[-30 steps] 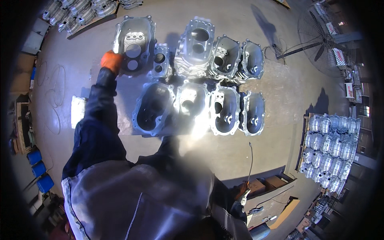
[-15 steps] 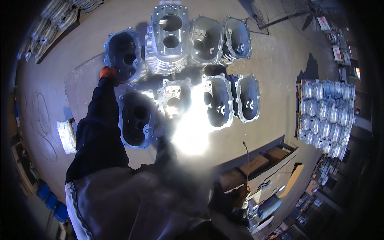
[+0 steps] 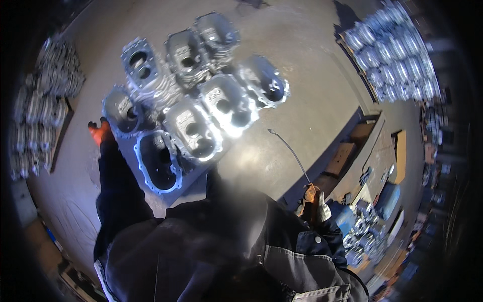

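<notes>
Several grey cast-metal housings with deep hollow insides stand close together in two rows. My left hand (image 3: 101, 133), in an orange glove with dark fingertips, is beside the leftmost housing (image 3: 107, 106), its fingers apart and nothing in them. Close to that forearm stands the nearest housing (image 3: 142, 173), its oval rim facing up. At the right, my right hand (image 3: 313, 197), in a worn orange-brown glove, is closed round the lower end of a long thin rod (image 3: 292, 152). The rod's bent tip points toward the housings without touching them. What the glove covers of it is hidden.
Stacked metal castings stand on a pallet (image 3: 358, 71) at the far right, and more castings (image 3: 37, 108) are piled at the left. A bench with cardboard boxes (image 3: 339, 158) and a pile of small metal parts (image 3: 363, 234) lies beyond my right arm.
The view has turned, so the housings appear slanted and farther left. My left hand has come away from the rim of the left housing and opened. My right hand with the rod shows more fully.
</notes>
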The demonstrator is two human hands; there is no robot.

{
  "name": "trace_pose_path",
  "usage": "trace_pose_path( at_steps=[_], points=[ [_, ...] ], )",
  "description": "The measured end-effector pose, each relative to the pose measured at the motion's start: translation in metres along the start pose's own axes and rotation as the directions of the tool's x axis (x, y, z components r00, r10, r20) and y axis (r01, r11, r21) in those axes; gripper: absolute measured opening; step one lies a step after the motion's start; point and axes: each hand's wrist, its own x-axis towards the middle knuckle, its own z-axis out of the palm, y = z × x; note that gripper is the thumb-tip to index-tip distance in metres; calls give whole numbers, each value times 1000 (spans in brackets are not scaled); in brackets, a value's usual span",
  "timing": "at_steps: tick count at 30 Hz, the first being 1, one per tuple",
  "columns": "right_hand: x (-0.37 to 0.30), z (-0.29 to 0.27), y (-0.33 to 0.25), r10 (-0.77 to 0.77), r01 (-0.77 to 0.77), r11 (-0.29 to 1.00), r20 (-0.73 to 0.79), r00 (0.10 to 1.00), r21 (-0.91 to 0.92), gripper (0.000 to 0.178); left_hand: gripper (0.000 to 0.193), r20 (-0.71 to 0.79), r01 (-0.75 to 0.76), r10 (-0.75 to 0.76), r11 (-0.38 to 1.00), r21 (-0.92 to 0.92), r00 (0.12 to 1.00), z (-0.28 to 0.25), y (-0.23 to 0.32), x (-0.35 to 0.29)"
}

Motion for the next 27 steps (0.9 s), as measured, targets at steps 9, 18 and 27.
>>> trace_pose_path(
  at_steps=[9,18,27],
  points=[
    [-34,-4,89,-236,168,403,-75,969,900,63,37,631,92,508,733,-674,586,52,167,-330],
    [-145,-49,251,-22,525,-287,-553,833,801,54,36,722,-157,424,795,-586,-546,-27,355,-788],
    [-233,17,360,323,771,-568,-784,530,288,55,57,394,-351,44,370,-860,-918,-102,365,-1054]
  ],
)
